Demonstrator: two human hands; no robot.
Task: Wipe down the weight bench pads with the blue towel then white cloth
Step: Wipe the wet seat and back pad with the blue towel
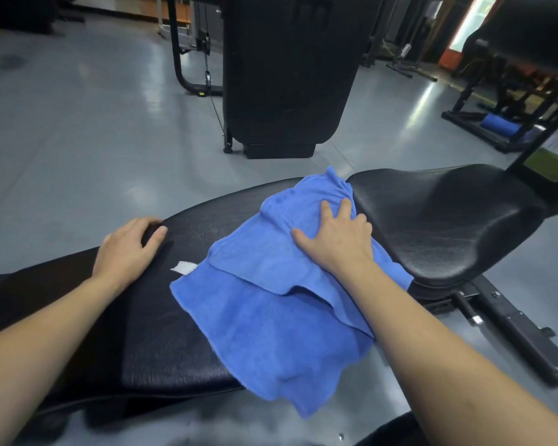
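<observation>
Fingers (327, 209) of the right hand (335, 239) lie spread and flat on the blue towel (271, 310), pressing it down rather than gripping it. That towel sits loosely folded across the long black back pad (161, 333), its far edge reaching the gap next to the seat pad (448, 220) and its near corner hanging over the pad's front edge. The left hand (126, 246) rests on the back pad's far edge, fingers curled loosely over it, thumb on top, holding no cloth. I see no white cloth, only a small white tag (184, 268) at the towel's corner. One risk: the overhanging part may drag the towel off the pad, since the flat palm pins only one end; the loose folds may also bunch and skip patches. No brand or writing is legible; a green-and-white label (550, 165) on the bench frame (509, 326) is too blurred to read.
</observation>
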